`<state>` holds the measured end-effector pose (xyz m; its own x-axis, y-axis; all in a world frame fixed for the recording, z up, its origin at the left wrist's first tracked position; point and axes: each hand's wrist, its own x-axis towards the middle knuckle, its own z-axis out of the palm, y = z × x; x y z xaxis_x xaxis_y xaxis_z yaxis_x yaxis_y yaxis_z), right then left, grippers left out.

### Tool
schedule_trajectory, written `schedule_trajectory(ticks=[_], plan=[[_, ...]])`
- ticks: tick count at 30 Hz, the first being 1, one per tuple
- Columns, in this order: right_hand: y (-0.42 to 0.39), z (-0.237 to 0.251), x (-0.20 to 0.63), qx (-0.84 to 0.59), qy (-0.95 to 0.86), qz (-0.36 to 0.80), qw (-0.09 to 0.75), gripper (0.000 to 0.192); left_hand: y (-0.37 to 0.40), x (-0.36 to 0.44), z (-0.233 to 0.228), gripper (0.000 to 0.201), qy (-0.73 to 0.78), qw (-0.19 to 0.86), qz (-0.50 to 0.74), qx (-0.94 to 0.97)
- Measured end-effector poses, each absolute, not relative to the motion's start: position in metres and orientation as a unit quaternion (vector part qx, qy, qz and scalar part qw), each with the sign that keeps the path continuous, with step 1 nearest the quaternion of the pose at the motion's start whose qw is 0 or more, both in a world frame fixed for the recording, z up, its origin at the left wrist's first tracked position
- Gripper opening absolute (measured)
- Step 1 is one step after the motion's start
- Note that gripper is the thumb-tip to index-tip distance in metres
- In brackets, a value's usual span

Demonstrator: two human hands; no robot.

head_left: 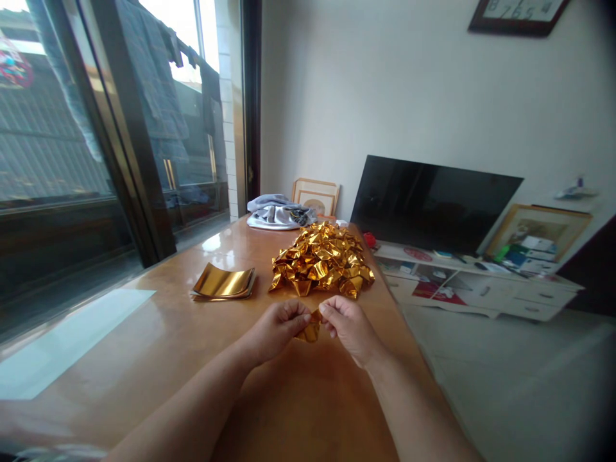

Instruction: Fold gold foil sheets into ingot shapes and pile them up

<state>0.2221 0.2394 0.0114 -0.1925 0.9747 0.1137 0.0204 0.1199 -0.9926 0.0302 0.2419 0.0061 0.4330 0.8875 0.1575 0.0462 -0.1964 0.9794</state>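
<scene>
- The bench is glossy brown wood that mirrors the window light; it runs from the near edge toward the far wall.
- Along the left is a dark-framed sliding glass door, with clothes hanging on a line outside.
- At the bench's far end lies a bundle of grey and white cloth, with a small framed picture leaning on the wall behind it.
- On the right stands a dark television on a low white cabinet, beside a larger framed picture.
- A wall clock shows digits, too blurred to read surely.
- The left hand and right hand both pinch a small gold foil piece between fingertips, just above the bench.
- Just beyond them sits a heap of folded gold foil pieces; to its left, a flat stack of gold sheets.
</scene>
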Motion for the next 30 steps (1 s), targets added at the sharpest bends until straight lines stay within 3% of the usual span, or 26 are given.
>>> schedule_trajectory(ticks=[12, 19, 25, 30], plan=[[0.239, 0.014, 0.222, -0.431, -0.580, 0.449, 0.527, 0.030, 0.243, 0.030, 0.007, 0.034, 0.343, 0.538, 0.401, 0.657], [0.245, 0.016, 0.230, -0.430, -0.508, 0.476, 0.575, 0.031, 0.246, 0.024, 0.008, 0.031, 0.367, 0.520, 0.417, 0.649], [0.253, 0.009, 0.240, -0.435, -0.492, 0.514, 0.552, 0.031, 0.248, 0.022, 0.004, 0.031, 0.369, 0.499, 0.414, 0.665], [0.253, 0.013, 0.244, -0.477, -0.593, 0.344, 0.549, 0.035, 0.249, 0.021, 0.003, 0.033, 0.401, 0.451, 0.388, 0.696]])
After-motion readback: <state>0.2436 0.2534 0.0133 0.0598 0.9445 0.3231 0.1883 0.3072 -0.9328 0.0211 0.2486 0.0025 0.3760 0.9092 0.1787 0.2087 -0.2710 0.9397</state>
